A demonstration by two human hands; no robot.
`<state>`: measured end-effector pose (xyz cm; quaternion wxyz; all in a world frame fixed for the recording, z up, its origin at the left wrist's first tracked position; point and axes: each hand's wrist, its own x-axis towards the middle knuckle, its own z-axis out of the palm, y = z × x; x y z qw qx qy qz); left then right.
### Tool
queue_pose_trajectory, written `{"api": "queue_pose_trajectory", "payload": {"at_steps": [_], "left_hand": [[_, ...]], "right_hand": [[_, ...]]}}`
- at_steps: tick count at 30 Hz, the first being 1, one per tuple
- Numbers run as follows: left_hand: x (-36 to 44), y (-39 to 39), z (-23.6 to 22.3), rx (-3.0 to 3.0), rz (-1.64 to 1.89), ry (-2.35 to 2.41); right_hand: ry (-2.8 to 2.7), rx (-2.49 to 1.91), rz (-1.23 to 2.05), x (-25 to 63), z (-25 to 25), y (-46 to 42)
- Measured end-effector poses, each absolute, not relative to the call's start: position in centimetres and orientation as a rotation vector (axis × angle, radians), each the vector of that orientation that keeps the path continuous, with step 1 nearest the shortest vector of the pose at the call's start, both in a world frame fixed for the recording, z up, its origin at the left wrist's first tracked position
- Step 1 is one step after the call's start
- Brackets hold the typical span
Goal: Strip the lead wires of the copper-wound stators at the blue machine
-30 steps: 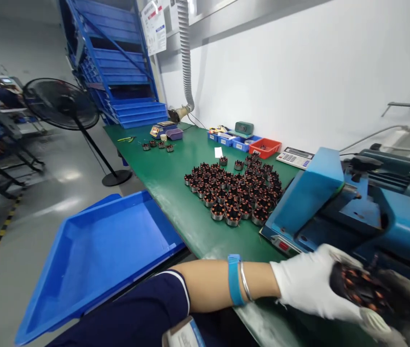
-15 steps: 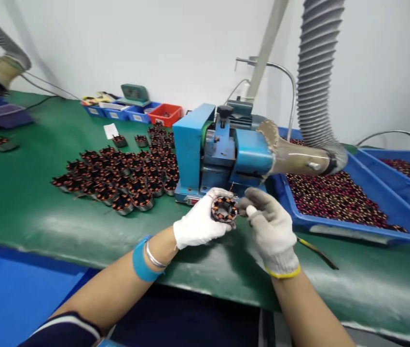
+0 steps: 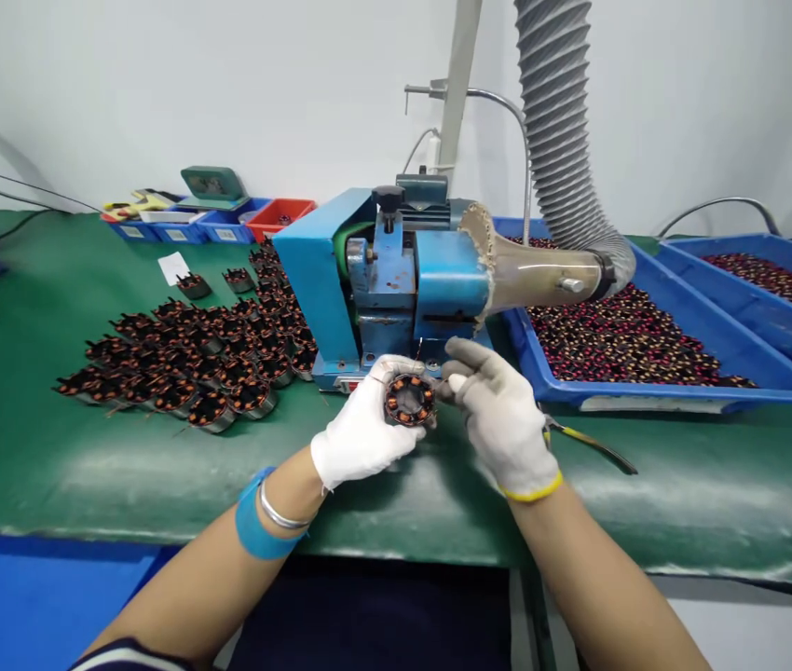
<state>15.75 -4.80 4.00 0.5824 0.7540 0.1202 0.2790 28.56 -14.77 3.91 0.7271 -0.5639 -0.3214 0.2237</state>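
My left hand point(image 3: 372, 424), in a white glove, grips a wire-wound motor stator point(image 3: 390, 403) by its outer side. The ring's open centre and copper coils face me, and thin wire ends stick up at its top. Close by its right edge is my right hand point(image 3: 504, 419), in a white glove with greyed fingers and a yellow cuff. Its thumb and fingertips are drawn together at the stator's edge; what they pinch is too small to make out. Both hands are above the green bench, in front of a blue belt machine point(image 3: 386, 280).
Many similar stators point(image 3: 211, 410) stand grouped on the left of the green bench point(image 3: 123, 475). Yellow-handled pliers point(image 3: 595, 447) lie right of my hands, before a blue tray point(image 3: 648, 396) of small parts. A grey hose point(image 3: 556, 112) joins the machine's duct. Small bins point(image 3: 225, 228) line the back.
My view has turned a little to the right, so the bench and machine appear further left. My left hand still holds the stator; the right fingers stay at its right edge.
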Motion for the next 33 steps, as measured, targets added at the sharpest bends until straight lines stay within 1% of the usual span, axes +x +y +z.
{"api": "queue_pose_trajectory", "payload": {"at_steps": [1, 3, 7, 11, 13, 16, 18, 20, 22, 25, 29, 33], "left_hand": [[15.7, -4.9, 4.0, 1.759, 0.659, 0.275], [15.6, -4.9, 4.0, 1.736, 0.669, 0.268], [15.7, -4.5, 3.7, 1.795, 0.773, 0.300], [15.8, -4.2, 3.6, 1.924, 0.845, 0.285], [15.7, -4.4, 3.7, 1.938, 0.809, 0.238], [15.5, -4.7, 3.6, 1.945, 0.786, 0.202], [15.3, -4.7, 3.2, 1.956, 0.820, 0.225], [15.2, -4.7, 2.7, 1.987, 0.850, 0.255], [15.4, -4.8, 2.2, 2.045, 0.892, 0.291], [16.0, -5.2, 1.9, 2.207, 1.012, 0.298], [17.2, -5.3, 1.8, 2.341, 1.143, 0.243], [18.5, -4.8, 2.2, 2.387, 1.117, 0.309]], "right_hand": [[-0.584, -1.150, 0.560, 29.0, 3.9, -14.6], [-0.513, -1.073, 0.610, 29.7, 3.9, -14.4], [-0.867, -1.251, 0.684, 29.6, 4.4, -15.1], [-1.139, -1.391, 0.555, 28.9, 4.6, -15.7], [-1.091, -1.393, 0.593, 29.1, 4.6, -15.5], [-0.790, -1.230, 0.714, 30.2, 4.6, -15.1], [-0.538, -1.089, 0.658, 31.0, 4.7, -14.8], [-0.418, -1.068, 0.544, 31.3, 4.6, -14.7], [-0.517, -1.218, 0.488, 30.8, 4.5, -14.6], [-0.830, -1.381, 0.493, 28.8, 4.1, -14.5], [-0.914, -1.299, 0.498, 27.5, 3.7, -13.7], [-0.828, -1.239, 0.601, 28.5, 3.8, -12.5]]}}
